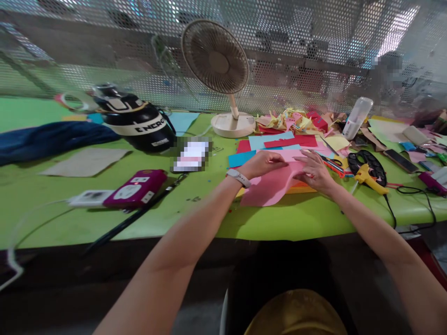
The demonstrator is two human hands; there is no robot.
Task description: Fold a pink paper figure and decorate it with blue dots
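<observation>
A sheet of pink paper [267, 190] lies in front of me on a stack of coloured paper, its near edge lifted and bowed. My left hand [266, 164], with a pale watch on the wrist, pinches the sheet with curled fingers near its upper left part. On the right side, my right hand [316, 171] has the sheet between its thumb and fingers. Orange paper [301, 188] shows beneath it, and blue paper [240, 159] sticks out at the left. Right of my right hand is a utility knife [333, 166].
Left stand a purple power strip [136, 188], a blurred phone [192, 154] and a large black bottle [139, 121]. A fan [232, 124] stands behind the paper, beside a heap of scraps [296, 120]. A yellow glue gun [370, 179] rests on a black round tray [361, 160] at right.
</observation>
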